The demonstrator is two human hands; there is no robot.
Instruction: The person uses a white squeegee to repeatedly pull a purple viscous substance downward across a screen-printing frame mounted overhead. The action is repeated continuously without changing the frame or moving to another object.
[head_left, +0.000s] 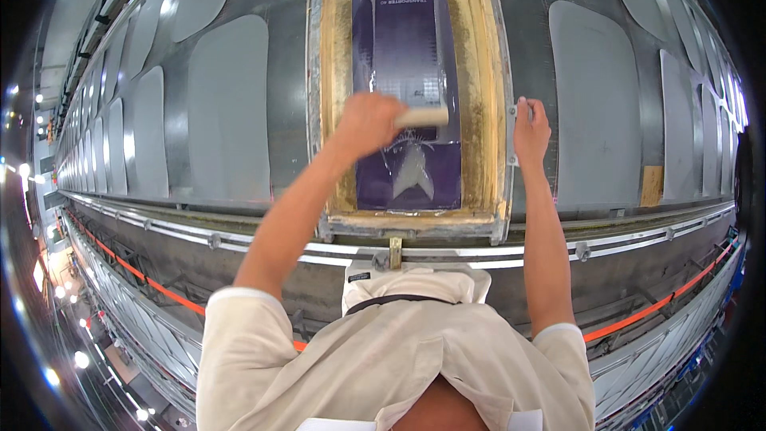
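My left hand point(369, 125) is closed round the pale wooden handle of a squeegee point(424, 117), held across the middle of a printing screen. The screen has a dark purple mesh area point(373, 168) with a glossy, see-through design in it. A patch of pale grey ink point(413, 172) lies near its lower end. Yellowed tape and dried residue cover the border of the screen frame point(335, 56). At the frame's right side, my right hand point(532, 132) has its fingers curled by a metal bracket point(512, 136), apparently gripping it. The squeegee's blade is hidden.
Grey rounded panels point(228, 104) lie in rows along the long metal table, with another panel point(597, 100) right of the screen. A metal rail point(239, 238) runs along the near table edge. A small tan piece point(652, 185) sits at the right. Orange strips point(638, 313) run behind me.
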